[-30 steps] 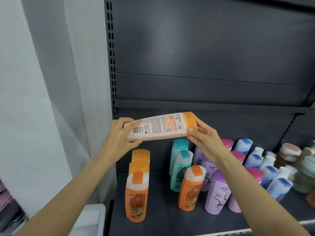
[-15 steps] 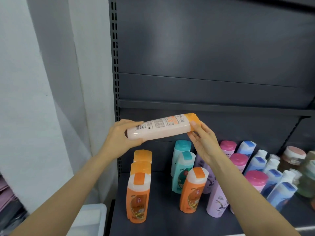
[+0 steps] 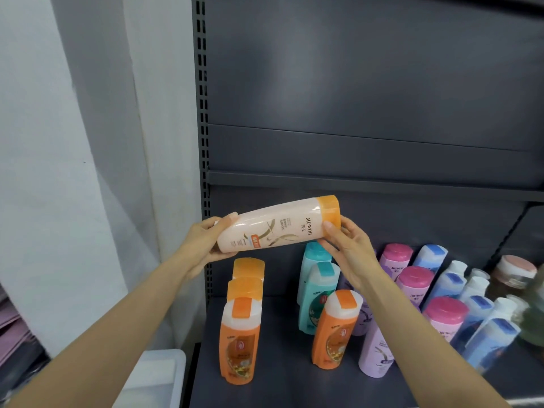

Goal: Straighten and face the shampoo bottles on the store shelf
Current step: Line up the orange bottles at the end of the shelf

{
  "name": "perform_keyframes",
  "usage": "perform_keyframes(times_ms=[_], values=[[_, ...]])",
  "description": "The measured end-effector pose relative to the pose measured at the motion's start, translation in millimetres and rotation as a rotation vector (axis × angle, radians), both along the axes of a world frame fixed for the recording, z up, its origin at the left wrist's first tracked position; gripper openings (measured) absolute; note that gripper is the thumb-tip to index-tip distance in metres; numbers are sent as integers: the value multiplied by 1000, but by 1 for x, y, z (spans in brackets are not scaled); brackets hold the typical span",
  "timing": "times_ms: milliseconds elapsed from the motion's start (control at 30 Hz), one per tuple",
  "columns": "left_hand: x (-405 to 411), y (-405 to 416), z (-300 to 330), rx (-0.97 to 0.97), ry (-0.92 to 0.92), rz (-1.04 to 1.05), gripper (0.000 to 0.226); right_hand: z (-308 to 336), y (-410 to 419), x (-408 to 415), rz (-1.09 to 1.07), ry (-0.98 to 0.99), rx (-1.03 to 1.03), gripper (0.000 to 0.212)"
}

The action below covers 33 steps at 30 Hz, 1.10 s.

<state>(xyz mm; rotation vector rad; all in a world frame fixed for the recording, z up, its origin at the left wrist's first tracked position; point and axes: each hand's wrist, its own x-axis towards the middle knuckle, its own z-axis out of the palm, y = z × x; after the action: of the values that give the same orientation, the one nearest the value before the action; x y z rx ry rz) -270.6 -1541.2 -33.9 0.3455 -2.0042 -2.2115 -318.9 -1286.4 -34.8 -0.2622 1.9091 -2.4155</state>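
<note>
A: In the head view, what is held, and by which hand?

B: A peach-coloured shampoo bottle (image 3: 273,228) with an orange cap (image 3: 330,209) is held sideways in the air, in front of the dark shelf back panel (image 3: 353,83) and above the shelf deck (image 3: 279,378). Its base end is gripped by the left hand (image 3: 203,245), with the thumb laid over the top edge and the fingers curled beneath. The cap end is pinched by the right hand (image 3: 350,254), thumb on the near face just beside the cap. The cap end is tilted slightly higher than the base, and the printed front label is turned toward the camera.

A: And what is seen on the shelf below?

B: At the left, an orange bottle (image 3: 240,340) with a white shoulder is stood upright at the front, with two orange-capped bottles (image 3: 247,272) lined up behind it. A second orange bottle (image 3: 335,328) is stood further right, tilted a little. Two teal bottles (image 3: 316,293) are placed behind it, one behind the other. A lilac bottle (image 3: 376,354) is partly hidden by the right forearm. Pink-capped bottles (image 3: 415,278) and blue-capped bottles (image 3: 488,334) are ranged in rows to the right, angled rather than square to the edge. The far-right items are blurred.

A: Anything beside the shelving?

B: A white plastic bin (image 3: 159,375) is seen low at the left, by the perforated upright (image 3: 203,113).
</note>
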Motion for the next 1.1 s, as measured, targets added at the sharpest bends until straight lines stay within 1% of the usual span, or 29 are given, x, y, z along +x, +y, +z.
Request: perform_keyframes(times_ms=[67, 133, 200, 267, 367, 467, 567, 667, 700, 767, 867, 967, 1100], values=[[-4, -2, -4, 18, -66, 43, 38, -1, -5, 2, -44, -9, 22, 31], [-10, -1, -8, 32, -115, 103, 43, 1, -12, 2, -82, 2, 9, 29], [-16, 1, -12, 52, -164, 110, 43, 6, -22, 2, -144, 31, 22, 32], [-21, 3, -14, 60, -213, 74, 41, 12, -30, 0, -209, 76, 69, 32], [-29, 3, -19, 29, -235, 80, 39, 19, -37, -6, -243, 153, 132, 33], [-39, 0, -30, -151, -184, 128, 38, 20, -43, -13, -265, 227, 222, 36], [-51, -8, -38, -388, -163, 82, 29, 18, -49, -23, -301, 288, 350, 37], [-64, -16, -44, -642, -183, 11, 28, 15, -53, -34, -318, 320, 403, 36], [-67, -17, -47, -703, -201, -15, 30, 14, -56, -37, -309, 331, 415, 36], [-73, -17, -53, -762, -237, -48, 34, 9, -62, -44, -275, 354, 460, 36], [-78, -17, -64, -748, -272, -86, 32, -2, -76, -57, -199, 371, 553, 36], [-79, -18, -74, -690, -309, -137, 23, -19, -90, -72, -132, 354, 659, 39], [-81, -22, -87, -534, -361, -145, 20, -47, -104, -90, -51, 312, 788, 46]])
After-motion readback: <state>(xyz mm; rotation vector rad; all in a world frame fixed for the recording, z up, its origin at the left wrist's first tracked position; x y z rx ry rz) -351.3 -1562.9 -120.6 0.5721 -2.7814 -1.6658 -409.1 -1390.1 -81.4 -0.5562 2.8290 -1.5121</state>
